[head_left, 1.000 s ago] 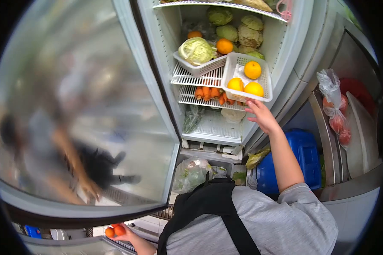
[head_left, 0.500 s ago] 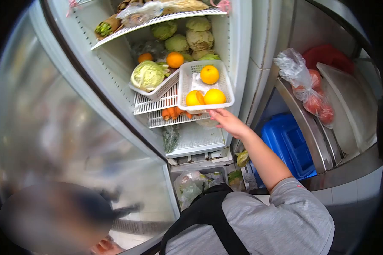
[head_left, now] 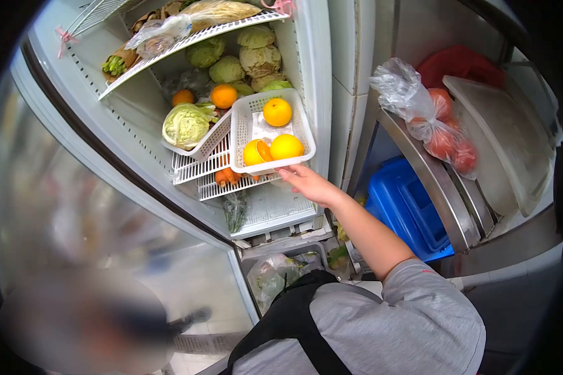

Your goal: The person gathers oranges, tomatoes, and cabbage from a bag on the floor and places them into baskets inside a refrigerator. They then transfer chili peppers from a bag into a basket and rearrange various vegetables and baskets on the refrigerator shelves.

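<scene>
My right hand [head_left: 308,184] reaches up to the front edge of a white plastic basket [head_left: 239,164], its fingertips at the rim and its fingers apart rather than wrapped round it. Inside lie an orange [head_left: 277,112] at the back and another orange [head_left: 286,147] at the front, beside a piece with an orange-red cut side [head_left: 255,152]. To the left, a second white basket [head_left: 214,138] holds a cabbage [head_left: 186,126]. One more orange [head_left: 224,96] is behind it. My left hand is out of view.
Cabbages [head_left: 259,60] fill the shelf behind, under a wire shelf [head_left: 187,41] with bagged vegetables. The glass door [head_left: 106,206] stands open at left, with a blurred shape low on it. Bagged tomatoes [head_left: 443,139] and a blue container [head_left: 406,203] are at right.
The whole scene has shifted left in view. My right hand stays at the basket's front edge. A hand partly seen at the bottom left has gone from view.
</scene>
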`<state>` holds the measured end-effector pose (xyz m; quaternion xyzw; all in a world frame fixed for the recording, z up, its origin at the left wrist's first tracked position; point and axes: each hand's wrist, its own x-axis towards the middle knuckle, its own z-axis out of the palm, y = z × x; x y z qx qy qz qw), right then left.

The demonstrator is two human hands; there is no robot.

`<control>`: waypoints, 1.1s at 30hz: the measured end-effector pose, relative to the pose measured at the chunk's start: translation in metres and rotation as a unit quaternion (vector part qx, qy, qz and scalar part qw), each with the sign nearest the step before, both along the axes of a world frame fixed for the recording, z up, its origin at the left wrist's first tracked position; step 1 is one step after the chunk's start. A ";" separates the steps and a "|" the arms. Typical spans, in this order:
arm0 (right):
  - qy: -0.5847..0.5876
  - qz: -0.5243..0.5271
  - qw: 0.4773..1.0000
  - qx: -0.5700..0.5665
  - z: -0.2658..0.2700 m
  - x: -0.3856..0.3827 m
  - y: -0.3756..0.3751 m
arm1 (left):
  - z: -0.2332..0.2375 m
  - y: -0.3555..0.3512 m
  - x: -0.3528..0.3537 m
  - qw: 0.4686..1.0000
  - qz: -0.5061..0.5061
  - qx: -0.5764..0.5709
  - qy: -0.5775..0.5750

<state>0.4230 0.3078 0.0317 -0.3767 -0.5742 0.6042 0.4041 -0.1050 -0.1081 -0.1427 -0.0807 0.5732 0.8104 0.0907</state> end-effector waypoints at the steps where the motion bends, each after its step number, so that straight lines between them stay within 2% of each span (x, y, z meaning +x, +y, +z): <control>1: 0.000 0.007 1.000 -0.001 -0.002 -0.001 0.000 | 0.000 -0.005 0.015 1.000 -0.012 -0.029 -0.002; 5: -0.011 -0.011 1.000 0.026 -0.012 -0.004 0.002 | 0.006 -0.021 0.095 0.972 -0.104 -0.210 -0.012; 7: -0.023 -0.015 0.998 0.048 -0.021 -0.007 0.005 | 0.010 -0.027 0.132 0.928 -0.183 -0.324 -0.018; 8: -0.048 -0.016 0.994 0.095 -0.027 -0.008 0.006 | 0.013 -0.028 0.153 0.887 -0.244 -0.392 -0.022; 9: -0.073 -0.016 0.987 0.141 -0.031 -0.008 0.008 | 0.020 -0.028 0.173 0.823 -0.318 -0.471 -0.016; 11: -0.090 -0.014 0.984 0.154 -0.037 -0.010 0.011 | 0.041 -0.020 0.204 0.645 -0.468 -0.603 0.029; 13: -0.106 -0.010 0.980 0.169 -0.038 -0.011 0.012 | 0.071 0.004 0.224 0.476 -0.578 -0.656 0.095; 14: -0.122 -0.022 0.972 0.202 -0.039 -0.012 0.012 | 0.086 0.023 0.230 0.433 -0.608 -0.651 0.137; 15: -0.137 -0.034 0.962 0.234 -0.039 -0.012 0.012 | 0.101 0.046 0.236 0.420 -0.626 -0.631 0.184; 17: -0.124 -0.032 0.964 0.231 -0.040 -0.012 0.009 | 0.129 0.097 0.248 0.496 -0.618 -0.520 0.319; 18: -0.112 -0.037 0.966 0.228 -0.040 -0.012 0.007 | 0.140 0.135 0.255 0.545 -0.612 -0.377 0.432; 19: -0.111 -0.032 0.967 0.226 -0.042 -0.012 0.004 | 0.154 0.177 0.267 0.585 -0.600 -0.277 0.470; 20: 0.031 -0.057 0.994 0.093 -0.045 -0.013 0.001 | 0.145 0.217 0.270 0.623 -0.558 -0.201 0.511; 21: 0.170 -0.081 0.981 -0.042 -0.045 -0.012 -0.002 | 0.160 0.253 0.282 0.659 -0.554 -0.149 0.487; 22: 0.169 -0.081 0.981 -0.039 -0.043 -0.008 -0.002 | 0.156 0.292 0.286 0.731 -0.575 -0.090 0.356; 24: 0.288 -0.191 0.929 -0.135 -0.036 0.001 -0.001 | 0.193 0.354 0.304 0.772 -0.561 -0.110 0.279; 25: 0.291 -0.237 0.920 -0.111 -0.031 0.003 -0.001 | 0.197 0.388 0.303 0.781 -0.574 -0.118 0.214; 26: 0.292 -0.237 0.920 -0.110 -0.032 0.006 0.002 | 0.194 0.416 0.301 0.786 -0.586 -0.126 0.149; 27: 0.276 -0.261 0.921 -0.085 -0.034 0.010 0.005 | 0.190 0.435 0.301 0.786 -0.587 -0.126 0.148; 29: 0.266 -0.269 0.924 -0.064 -0.037 0.014 0.005 | 0.179 0.461 0.307 0.735 -0.670 -0.103 0.004; 30: 0.263 -0.272 0.923 -0.066 -0.037 0.014 0.003 | 0.172 0.463 0.309 0.733 -0.672 -0.105 0.000; 32: 0.245 -0.248 0.937 -0.029 -0.042 0.011 -0.004 | 0.153 0.457 0.312 0.685 -0.719 0.054 -0.107; 33: 0.242 -0.253 0.936 -0.034 -0.049 0.011 -0.004 | 0.143 0.452 0.316 0.696 -0.700 0.118 -0.108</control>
